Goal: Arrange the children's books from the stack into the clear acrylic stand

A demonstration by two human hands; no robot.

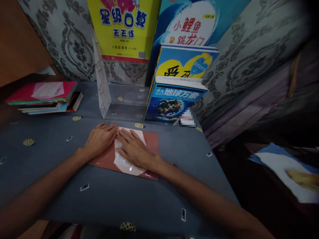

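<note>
A thin reddish-brown book (152,149) lies flat on the table, with a pale printed panel (124,166) across its middle. My left hand (101,138) rests palm down over the book's left side, fingers stretched out. Flat on the pale panel is my right hand (134,148), its fingers extended toward the far edge. The fingertips of both hands meet near the panel's top left. Neither hand has anything in its grasp. Part of the panel's print is hidden under the right hand.
Beyond the book stands a clear acrylic rack (103,89) holding a yellow workbook (124,43) and, to its right, several blue picture books (169,103). A stack of books (45,94) lies at the left. The grey patterned tablecloth (112,205) ends at the right.
</note>
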